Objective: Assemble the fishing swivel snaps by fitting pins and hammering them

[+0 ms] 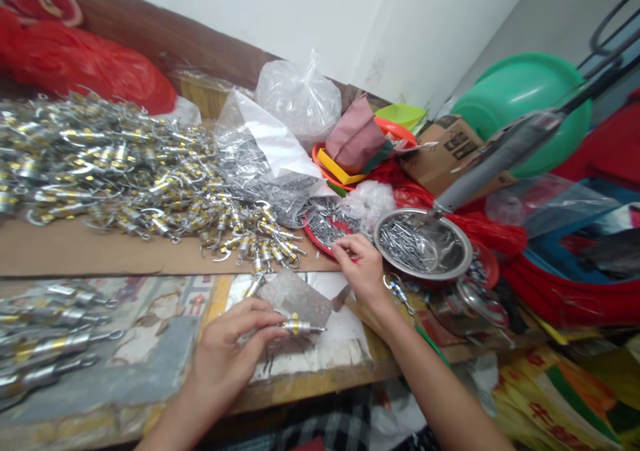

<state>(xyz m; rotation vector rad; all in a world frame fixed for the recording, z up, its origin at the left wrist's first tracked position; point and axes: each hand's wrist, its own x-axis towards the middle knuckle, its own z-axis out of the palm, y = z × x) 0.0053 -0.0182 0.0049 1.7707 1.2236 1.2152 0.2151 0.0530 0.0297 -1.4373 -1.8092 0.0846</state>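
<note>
My left hand pinches a small silver metal fitting with a yellow band between thumb and fingers, its thin tip pointing right. Beneath it lies a flat grey metal plate on white paper. My right hand is at the near edge of a red dish of small metal pieces. Its fingertips are pressed together; whatever they may hold is too small to make out. Right of that hand stands a steel bowl with long metal pins. A loose hooked fitting lies below the bowl.
A large heap of hooked fittings covers cardboard at the left. More fittings lie in a row in front. Clear bags stand at the back. A grey-handled lever reaches over the bowl; a green basin is behind.
</note>
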